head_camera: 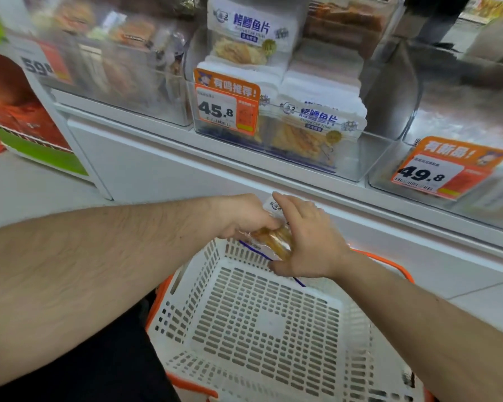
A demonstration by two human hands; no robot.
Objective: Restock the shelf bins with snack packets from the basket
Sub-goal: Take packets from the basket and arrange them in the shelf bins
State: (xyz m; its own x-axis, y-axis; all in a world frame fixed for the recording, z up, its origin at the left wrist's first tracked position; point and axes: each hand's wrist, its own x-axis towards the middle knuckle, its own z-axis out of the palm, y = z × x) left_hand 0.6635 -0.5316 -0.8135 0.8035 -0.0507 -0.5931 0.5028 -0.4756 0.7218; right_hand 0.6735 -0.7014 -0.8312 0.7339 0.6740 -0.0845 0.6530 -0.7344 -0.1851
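A: Hands?
B: Both are holding one packet just above the far rim of the basket. Left hand is gripping the packet's left side, fingers curled round it. Right hand is lying over the packet's right side, fingers stretched along its top edge, thumb under its lower edge, so it's pinching it.

A: Packet details?
B: White wrapper, blue printing, golden snack showing through a clear window. Mostly covered by the hands. A blue-edged bit is poking out below the right hand, against the basket's far wall.

A: Basket?
B: White slotted plastic, orange rim and handles, sitting below the hands in front of the shelf. Its floor is showing bare slots.

A: Bins?
B: Beyond the basket, on the shelf, a clear bin is holding upright rows of matching packets, with more stacked behind. A 45.8 tag is hanging on its front left. Right of that bin, another clear bin is carrying a 49.8 tag; contents are blurred. Left of it, a bin with brownish snacks, blurred too.
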